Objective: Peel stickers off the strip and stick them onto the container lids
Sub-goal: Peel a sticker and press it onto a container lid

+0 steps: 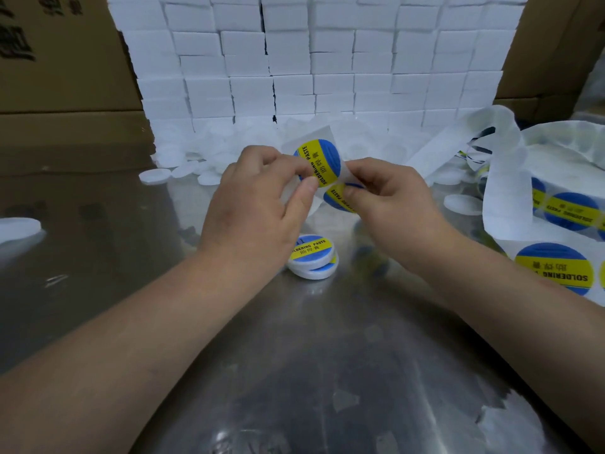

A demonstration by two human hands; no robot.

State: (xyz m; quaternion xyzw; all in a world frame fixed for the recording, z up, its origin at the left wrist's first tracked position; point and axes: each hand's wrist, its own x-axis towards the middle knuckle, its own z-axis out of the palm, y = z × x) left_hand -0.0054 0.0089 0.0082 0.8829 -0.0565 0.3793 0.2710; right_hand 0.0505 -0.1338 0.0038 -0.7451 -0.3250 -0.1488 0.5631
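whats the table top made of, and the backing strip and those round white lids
Table top: looks like sheet metal, probably stainless steel; grey, glossy, with blurred reflections.
Backing strip: likely thin waxy release paper; white, slightly see-through, curling in loose loops.
Lids: seemingly matte white plastic; even round discs with a rim, though too blurred to be sure.

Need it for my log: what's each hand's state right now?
Left hand: pinches the sticker strip at its upper sticker.
Right hand: pinches the same strip lower.

Your left hand [258,204] covers part of the labelled lids [312,250]; your right hand [389,198] hides part of the lower sticker [337,197]; the strip [501,204] runs off the right edge.
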